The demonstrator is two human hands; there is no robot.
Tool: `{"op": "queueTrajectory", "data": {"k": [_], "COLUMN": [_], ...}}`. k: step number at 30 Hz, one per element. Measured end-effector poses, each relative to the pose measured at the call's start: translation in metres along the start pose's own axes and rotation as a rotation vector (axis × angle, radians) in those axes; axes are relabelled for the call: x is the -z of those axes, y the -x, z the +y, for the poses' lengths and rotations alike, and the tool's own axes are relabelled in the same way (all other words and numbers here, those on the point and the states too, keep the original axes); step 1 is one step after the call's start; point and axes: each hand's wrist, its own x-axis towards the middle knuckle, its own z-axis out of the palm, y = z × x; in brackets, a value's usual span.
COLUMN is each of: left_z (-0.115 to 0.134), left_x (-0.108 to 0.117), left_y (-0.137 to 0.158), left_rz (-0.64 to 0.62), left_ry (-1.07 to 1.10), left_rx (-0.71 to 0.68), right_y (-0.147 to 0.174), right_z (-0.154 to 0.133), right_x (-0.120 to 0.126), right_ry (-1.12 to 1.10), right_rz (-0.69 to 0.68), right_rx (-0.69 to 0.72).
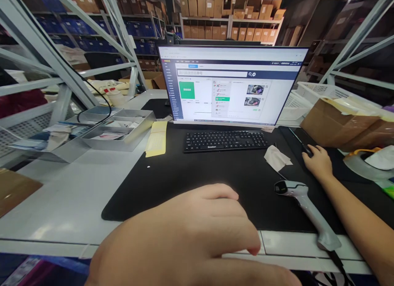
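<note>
My right hand (317, 162) rests on a black mouse (307, 149) at the right end of the black desk mat (172, 183). My left hand (197, 236) hovers close to the camera over the desk's front edge, fingers loosely together, holding nothing. A grey handheld barcode scanner (304, 212) lies on the mat between my hands, cable trailing off the front. Ahead are a black keyboard (225, 140) and a lit monitor (230, 85) showing a software page.
A crumpled white paper (276, 157) lies right of the keyboard. Yellow label sheets (156, 139) and a metal compartment tray (118, 129) sit left. Brown packages (338, 123), a white basket (310, 93) and a tape dispenser (367, 162) crowd the right. Shelving with cartons stands behind.
</note>
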Motion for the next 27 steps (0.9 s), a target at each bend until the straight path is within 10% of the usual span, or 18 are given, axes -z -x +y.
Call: {"op": "queueTrajectory", "data": {"k": [27], "left_z": [-0.014], "left_x": [0.008], "left_y": [-0.009], "left_rz": [-0.092], "left_ry": [0.008], "left_rx": [-0.153], "right_y": [-0.008], "right_z": [0.008], "right_x": [-0.016], "right_ry": [-0.089], "right_rz": [-0.001], "right_rx": [0.091]}}
